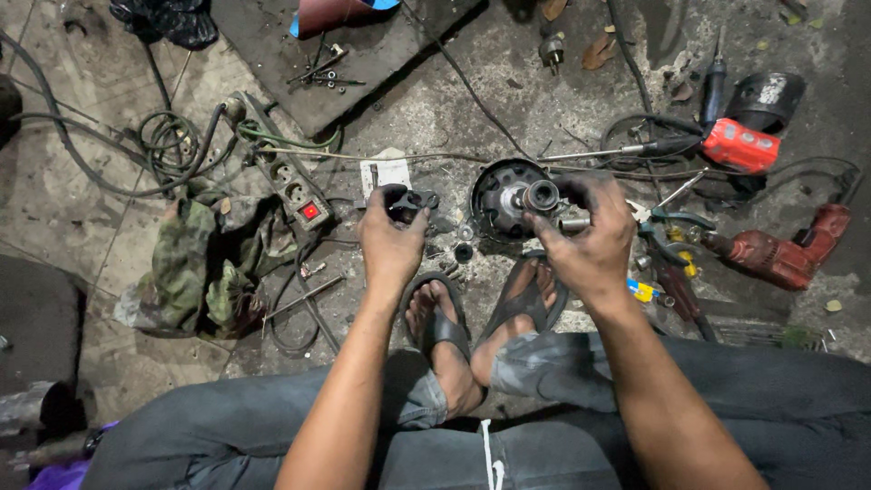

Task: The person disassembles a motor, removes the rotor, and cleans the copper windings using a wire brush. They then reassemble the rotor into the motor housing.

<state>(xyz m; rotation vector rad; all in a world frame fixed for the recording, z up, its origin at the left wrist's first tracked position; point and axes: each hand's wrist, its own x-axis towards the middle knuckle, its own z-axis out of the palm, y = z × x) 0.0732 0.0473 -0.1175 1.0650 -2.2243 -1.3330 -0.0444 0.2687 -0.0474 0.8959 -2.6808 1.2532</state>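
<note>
My left hand (390, 240) grips a small black greasy part (406, 201) in its fingertips, held above the concrete floor. My right hand (592, 238) holds a short metal sleeve (543, 195) and a smaller silvery cylinder, right in front of a round black drum-shaped housing (496, 195) that lies on the ground. Both hands are smeared with dark grease. Small round metal pieces (464, 241) lie on the floor between the hands, just ahead of my sandalled feet (476, 313).
A power strip (288, 177) with cables lies to the left beside a camouflage cloth (204, 263). Right of the housing are pliers (673, 227), a red drill (780, 254), a red tool (739, 143) and screwdrivers. A dark board (363, 45) with bolts sits at the top.
</note>
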